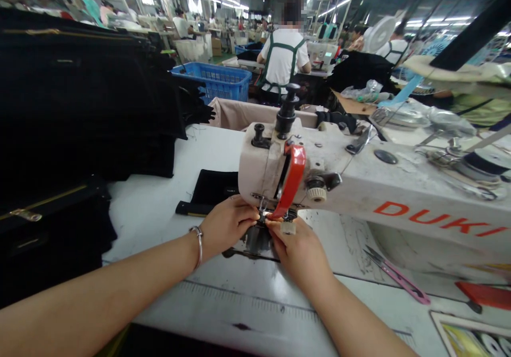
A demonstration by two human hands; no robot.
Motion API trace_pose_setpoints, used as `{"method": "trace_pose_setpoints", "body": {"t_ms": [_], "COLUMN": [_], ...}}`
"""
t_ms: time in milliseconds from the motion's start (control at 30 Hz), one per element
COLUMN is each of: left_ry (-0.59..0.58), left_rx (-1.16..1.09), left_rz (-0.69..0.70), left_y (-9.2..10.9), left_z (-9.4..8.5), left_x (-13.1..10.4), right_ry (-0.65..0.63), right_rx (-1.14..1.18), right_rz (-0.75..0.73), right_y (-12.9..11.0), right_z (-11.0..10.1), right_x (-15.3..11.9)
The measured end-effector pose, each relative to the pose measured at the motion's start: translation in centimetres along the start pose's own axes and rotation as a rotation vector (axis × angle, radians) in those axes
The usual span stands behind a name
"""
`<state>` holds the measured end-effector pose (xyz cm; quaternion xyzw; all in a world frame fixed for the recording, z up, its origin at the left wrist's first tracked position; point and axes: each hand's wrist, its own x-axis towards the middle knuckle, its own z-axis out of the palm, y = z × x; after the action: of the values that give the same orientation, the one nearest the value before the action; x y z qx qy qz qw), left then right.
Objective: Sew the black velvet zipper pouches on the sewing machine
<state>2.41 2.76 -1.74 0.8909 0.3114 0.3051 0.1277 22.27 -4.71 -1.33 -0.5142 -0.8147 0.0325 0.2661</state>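
Step in hand, as judged: guiding work at the needle (262,204), centre of frame, calls for light, even control from both sides, fingertips clear of the needle's path. The left hand (227,221) has thumb and forefinger together beside the needle; what they pinch is too small to tell. The right hand (297,245) is curled, fingertips close opposite (partly masked by the sewing machine (347,155)); its grip cannot be told. The black fabric piece (213,182) lies on the desk (147,224), left of centre, just beyond the left hand.

Head view: forward, down, near sewing machine (339,171).
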Motion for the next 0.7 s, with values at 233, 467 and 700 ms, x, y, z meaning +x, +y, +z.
{"method": "trace_pose_setpoints", "body": {"t_ms": [233, 467, 700], "left_ry": [-0.001, 0.005, 0.054], "left_rx": [0.004, 0.045, 0.047], "left_rz": [-0.032, -0.038, 0.008], "left_y": [-0.1, -0.1, -1.5], "left_z": [0.1, 0.1, 0.5], "left_x": [0.1, -0.2, -0.7], "right_ry": [-0.018, -0.046, -0.064], "right_rx": [0.014, 0.001, -0.124], "right_rz": [0.036, 0.075, 0.077], "right_y": [0.1, -0.4, -0.6], "right_z": [0.1, 0.3, 0.7], "right_x": [0.0, 0.2, 0.6]}}
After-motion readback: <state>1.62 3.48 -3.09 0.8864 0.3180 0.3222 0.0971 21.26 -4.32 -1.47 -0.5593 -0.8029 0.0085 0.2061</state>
